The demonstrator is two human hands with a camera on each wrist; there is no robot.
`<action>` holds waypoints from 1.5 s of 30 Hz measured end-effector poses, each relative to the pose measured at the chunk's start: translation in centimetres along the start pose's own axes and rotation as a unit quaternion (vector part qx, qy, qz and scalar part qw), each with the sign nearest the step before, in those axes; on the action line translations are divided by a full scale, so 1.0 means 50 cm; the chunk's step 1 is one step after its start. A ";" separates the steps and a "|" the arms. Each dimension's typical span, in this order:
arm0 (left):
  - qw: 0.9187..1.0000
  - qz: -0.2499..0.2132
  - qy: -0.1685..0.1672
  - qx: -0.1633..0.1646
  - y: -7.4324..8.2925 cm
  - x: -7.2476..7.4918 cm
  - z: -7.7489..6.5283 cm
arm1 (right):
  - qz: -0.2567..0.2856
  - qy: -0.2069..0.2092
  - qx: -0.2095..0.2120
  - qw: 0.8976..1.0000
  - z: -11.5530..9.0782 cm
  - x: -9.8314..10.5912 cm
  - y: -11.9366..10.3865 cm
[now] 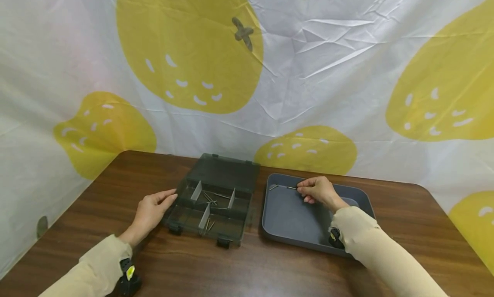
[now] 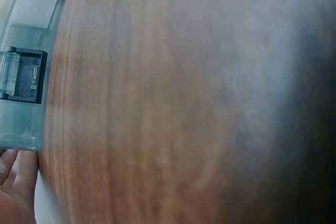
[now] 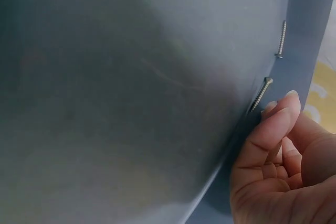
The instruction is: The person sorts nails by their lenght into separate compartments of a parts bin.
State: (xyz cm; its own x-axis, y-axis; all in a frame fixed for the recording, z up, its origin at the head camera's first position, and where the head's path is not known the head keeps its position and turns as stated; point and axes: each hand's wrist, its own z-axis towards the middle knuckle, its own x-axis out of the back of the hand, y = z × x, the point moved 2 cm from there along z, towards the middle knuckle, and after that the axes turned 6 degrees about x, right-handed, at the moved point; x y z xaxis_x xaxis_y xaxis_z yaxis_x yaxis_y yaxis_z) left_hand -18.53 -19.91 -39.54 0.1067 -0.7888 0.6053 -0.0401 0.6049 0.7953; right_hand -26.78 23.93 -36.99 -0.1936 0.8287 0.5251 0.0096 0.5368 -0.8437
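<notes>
In the head view my left hand (image 1: 151, 210) is at the left side of an open, dark see-through compartment box (image 1: 231, 217), fingers fairly straight and tips at its edge. The left wrist view shows these fingers (image 2: 23, 177) beside the box corner. Thin screws (image 1: 210, 199) lie in some of its compartments. Over the grey tray (image 1: 293, 222) is my right hand (image 1: 318, 190), its fingers bent and tips close together. A screw (image 3: 261, 94) lies right at those fingertips; whether they pinch it is unclear. Another screw (image 3: 282, 39) rests farther along the tray's wall.
The box's lid (image 1: 227, 172) leans back toward a white cloth (image 1: 308, 95) with yellow fruit prints. Upright dividers (image 1: 204, 217) split the box. Both containers stand on a brown wooden table (image 1: 239, 271), the tray right of the box.
</notes>
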 end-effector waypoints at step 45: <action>1.000 0.010 0.011 -0.001 0.003 0.000 0.000 | -0.065 -0.014 0.027 0.997 0.002 -0.024 0.004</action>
State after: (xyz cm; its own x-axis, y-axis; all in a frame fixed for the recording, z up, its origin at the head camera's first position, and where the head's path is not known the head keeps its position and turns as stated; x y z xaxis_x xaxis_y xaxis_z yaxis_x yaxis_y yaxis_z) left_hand -18.52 -19.82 -39.42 0.1274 -0.7746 0.6194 -0.0407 0.6199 0.7836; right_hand -26.62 23.02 -37.81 -0.2165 0.7477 0.6277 -0.0709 0.6292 -0.7740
